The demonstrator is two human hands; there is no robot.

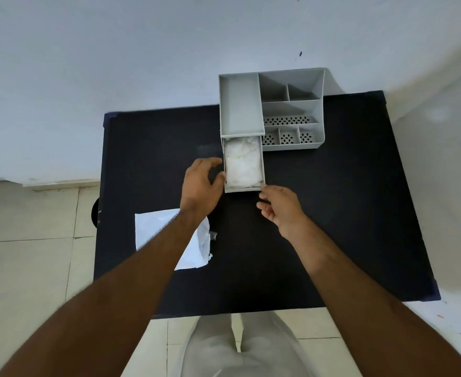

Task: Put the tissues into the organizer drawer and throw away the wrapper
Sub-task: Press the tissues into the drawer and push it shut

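A grey desk organizer (292, 85) stands at the back of a black table (332, 213). Its drawer (244, 189) is pulled out toward me, and white tissues (242, 163) fill it. My left hand (202, 186) rests against the drawer's left side, thumb touching the wall, fingers spread. My right hand (278, 208) hovers just below the drawer's front right corner, fingers loosely curled, holding nothing. The white plastic wrapper (156, 229) lies flat on the table at the left, partly hidden under my left forearm.
A pale wall runs behind the table. Tiled floor shows on the left and below. My legs in light trousers stand at the table's near edge. A dark round object (96, 216) pokes out at the table's left edge.
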